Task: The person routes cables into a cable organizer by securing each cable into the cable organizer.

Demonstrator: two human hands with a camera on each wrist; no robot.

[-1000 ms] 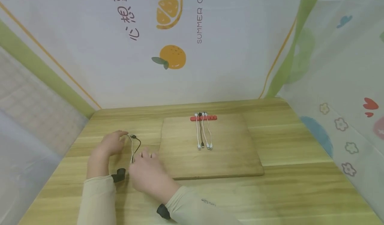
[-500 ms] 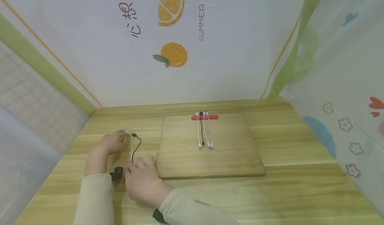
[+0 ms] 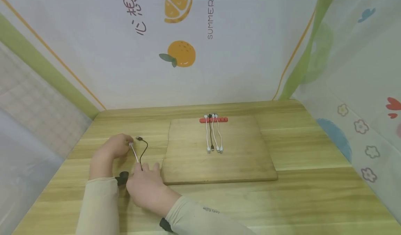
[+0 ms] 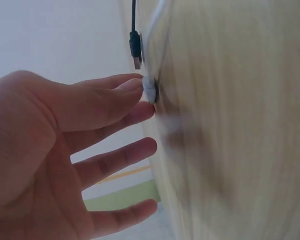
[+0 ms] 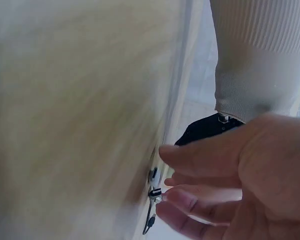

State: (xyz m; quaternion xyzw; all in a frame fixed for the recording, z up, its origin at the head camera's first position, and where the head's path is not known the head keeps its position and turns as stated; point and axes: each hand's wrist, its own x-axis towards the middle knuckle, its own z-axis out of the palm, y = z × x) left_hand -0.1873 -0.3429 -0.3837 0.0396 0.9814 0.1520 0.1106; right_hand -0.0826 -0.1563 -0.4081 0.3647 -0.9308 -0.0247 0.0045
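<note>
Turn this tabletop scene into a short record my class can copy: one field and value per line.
Left grip: pinches the white plug of a thin white cable
Right grip: over the loose cables' near ends, thumb and fingers apart
Other loose cable: thin black cable, curved, right of the white one in the head view
Holder: small red strip near the far edge of a rectangular wooden board
Held cables: four; left to right, white, black, white, white
Surface: wood-grain table
</note>
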